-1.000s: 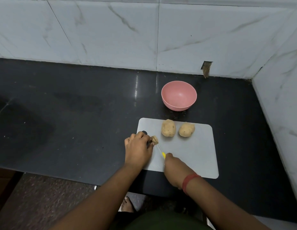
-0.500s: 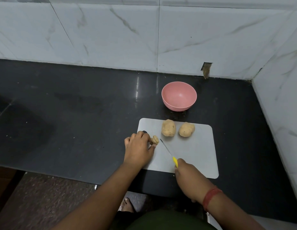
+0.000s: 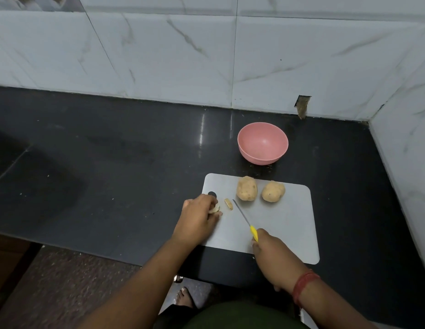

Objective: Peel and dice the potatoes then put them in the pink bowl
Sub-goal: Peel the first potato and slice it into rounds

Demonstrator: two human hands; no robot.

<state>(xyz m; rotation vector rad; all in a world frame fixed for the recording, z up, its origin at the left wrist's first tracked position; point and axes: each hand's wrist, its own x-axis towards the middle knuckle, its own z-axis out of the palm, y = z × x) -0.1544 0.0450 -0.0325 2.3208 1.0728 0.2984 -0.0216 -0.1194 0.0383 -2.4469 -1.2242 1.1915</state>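
Two whole potatoes lie side by side in the upper middle of the grey cutting board (image 3: 290, 233), right of frame centre. The left potato (image 3: 247, 191) is oblong, tan and speckled, its skin on; the right potato (image 3: 273, 191) is rounder, also unpeeled. They sit close together without touching.

At the board's left edge, the left hand (image 3: 197, 222) is curled over a pale potato piece (image 3: 215, 208), gripping it with fingers and thumb; most of the piece is hidden under the fingers. Just right of it, apart from the hand, a small cut slice (image 3: 228, 204) lies flat on the board, pale yellow with a brown rim of skin.

The right hand (image 3: 272, 254) sits at the board's lower edge, clenched round the yellow handle of a knife (image 3: 244, 218). The thin blade runs up and to the left, its tip just beside the slice and near the lower end of the left potato. Whether the blade touches the board cannot be told.

The pink bowl (image 3: 263, 143) stands on the black counter (image 3: 111, 162) just above the board, near the potatoes; nothing shows inside it.

The board's right half is bare. The counter stretches wide to the left of frame. A white marble wall (image 3: 159, 55) bounds the top, and a side wall (image 3: 408, 162) closes the right. The counter's front edge runs along the lower left.
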